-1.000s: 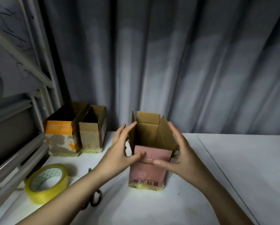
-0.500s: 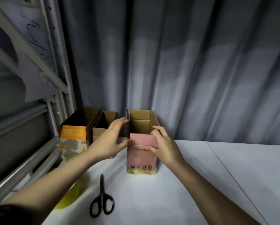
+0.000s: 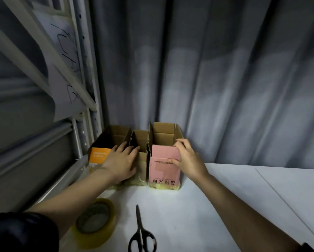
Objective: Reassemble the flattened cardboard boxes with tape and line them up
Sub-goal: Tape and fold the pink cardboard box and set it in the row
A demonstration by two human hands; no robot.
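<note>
Three open-topped cardboard boxes stand in a row at the back left of the white table (image 3: 207, 206). The pink-fronted box (image 3: 164, 169) is rightmost, a plain brown box (image 3: 141, 142) sits in the middle, and an orange-fronted box (image 3: 99, 154) is at the left. My right hand (image 3: 188, 159) holds the pink box's right front corner, thumb on the front, fingers over the rim. With straight fingers, my left hand (image 3: 122, 161) lies flat against the front of the brown box and the orange one. All the box bottoms show yellowish tape.
A roll of yellow tape (image 3: 94, 222) lies near the table's front left. Black scissors (image 3: 141, 237) lie beside it, points toward the boxes. A metal shelf frame (image 3: 79, 99) rises at the left; a grey curtain (image 3: 225, 79) hangs behind.
The pink box has been pushed back and left until it stands beside the brown box. My left hand has left the pink box and now lies on the two left boxes.
</note>
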